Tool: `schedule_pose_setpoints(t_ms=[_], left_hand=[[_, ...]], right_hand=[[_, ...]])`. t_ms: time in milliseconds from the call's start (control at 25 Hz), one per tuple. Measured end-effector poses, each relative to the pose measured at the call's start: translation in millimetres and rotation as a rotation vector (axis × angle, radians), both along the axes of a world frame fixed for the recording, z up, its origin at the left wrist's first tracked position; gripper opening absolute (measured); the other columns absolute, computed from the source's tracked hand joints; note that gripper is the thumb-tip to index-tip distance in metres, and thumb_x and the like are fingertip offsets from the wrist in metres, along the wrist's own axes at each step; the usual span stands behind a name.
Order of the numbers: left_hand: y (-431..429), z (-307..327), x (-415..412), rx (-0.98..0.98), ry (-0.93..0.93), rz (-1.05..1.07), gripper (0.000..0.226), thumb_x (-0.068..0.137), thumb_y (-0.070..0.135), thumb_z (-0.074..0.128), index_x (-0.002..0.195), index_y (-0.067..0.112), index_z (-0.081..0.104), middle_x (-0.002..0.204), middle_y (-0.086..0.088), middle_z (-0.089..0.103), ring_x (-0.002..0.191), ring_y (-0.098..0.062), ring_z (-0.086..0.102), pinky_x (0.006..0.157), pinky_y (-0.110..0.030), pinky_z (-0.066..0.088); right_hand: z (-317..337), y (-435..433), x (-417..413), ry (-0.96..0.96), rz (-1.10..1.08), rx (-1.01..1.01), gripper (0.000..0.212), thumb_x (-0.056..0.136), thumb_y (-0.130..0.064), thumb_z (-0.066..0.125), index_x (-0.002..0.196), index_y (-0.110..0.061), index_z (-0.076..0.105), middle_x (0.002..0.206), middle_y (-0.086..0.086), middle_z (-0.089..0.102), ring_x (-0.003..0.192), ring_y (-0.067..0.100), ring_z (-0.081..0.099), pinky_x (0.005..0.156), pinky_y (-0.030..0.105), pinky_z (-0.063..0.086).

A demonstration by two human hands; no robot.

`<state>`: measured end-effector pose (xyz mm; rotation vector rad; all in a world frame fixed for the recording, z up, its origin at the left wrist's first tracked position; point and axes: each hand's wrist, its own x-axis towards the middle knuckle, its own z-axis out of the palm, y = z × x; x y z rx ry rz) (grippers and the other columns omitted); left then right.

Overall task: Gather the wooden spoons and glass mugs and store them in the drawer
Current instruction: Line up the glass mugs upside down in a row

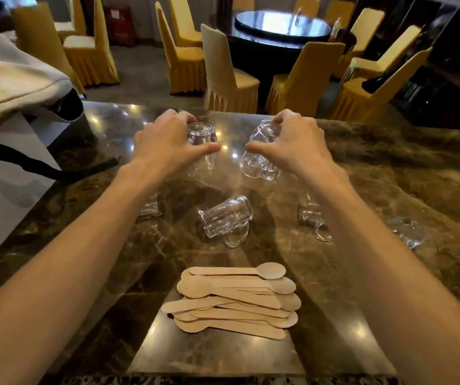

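My left hand point(167, 140) grips an upside-down glass mug point(202, 145) from above, at the far middle of the marble counter. My right hand point(290, 143) holds a second glass mug point(260, 159), tilted, with its handle low. A third mug point(224, 219) lies on its side in the middle of the counter. Other mugs rest partly behind my arms at the left point(151, 209), at the right point(310, 218), and further right point(406, 232). A pile of several flat wooden spoons point(234, 300) lies near the front edge. No drawer shows.
The brown marble counter point(390, 168) fills the view. A beige bag with a black strap point(20, 79) sits at the far left on a grey surface. Beyond the counter stand yellow-covered chairs point(226, 76) and a dark round table point(281, 26).
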<state>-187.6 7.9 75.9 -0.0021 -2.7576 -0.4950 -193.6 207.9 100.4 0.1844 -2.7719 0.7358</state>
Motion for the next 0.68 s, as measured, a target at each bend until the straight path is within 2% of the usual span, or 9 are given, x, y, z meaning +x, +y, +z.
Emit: schedule_pose_setpoints(t_ms=[120,320,480,680], left_hand=[[4,-12,-19,-0.013,-0.025,0.025,0.084,0.066,0.076,0.058,0.123,0.014,0.054,0.12,-0.011,0.058,0.105,-0.031,0.058,0.086,-0.047,0.047],[8,-32,-34,-0.021,-0.071,0.063,0.082,0.066,0.073,0.061,0.122,0.014,0.054,0.119,-0.01,0.059,0.104,-0.034,0.059,0.084,-0.047,0.046],[10,-42,-40,-0.002,-0.077,0.066,0.079,0.068,0.07,0.063,0.122,0.013,0.053,0.12,-0.009,0.058,0.106,-0.033,0.058,0.085,-0.048,0.045],[11,-50,-44,0.001,-0.108,0.07,0.078,0.069,0.068,0.063,0.123,0.012,0.051,0.122,-0.009,0.056,0.107,-0.034,0.057,0.086,-0.049,0.044]], right_hand=[[-12,-9,-19,-0.011,0.015,0.064,0.06,0.072,-0.045,0.075,0.118,-0.013,0.055,0.113,0.01,0.064,0.104,0.025,0.059,0.077,0.03,0.046],[-35,-23,-42,-0.082,0.032,0.203,0.056,0.072,-0.045,0.075,0.114,-0.011,0.058,0.112,0.013,0.065,0.103,0.031,0.06,0.082,0.038,0.052],[-47,-32,-51,-0.096,0.068,0.312,0.059,0.074,-0.049,0.072,0.116,-0.01,0.058,0.113,0.013,0.065,0.105,0.031,0.059,0.083,0.037,0.046],[-54,-36,-58,-0.144,0.07,0.315,0.063,0.073,-0.049,0.072,0.119,-0.009,0.056,0.114,0.015,0.063,0.107,0.034,0.058,0.084,0.038,0.048]])
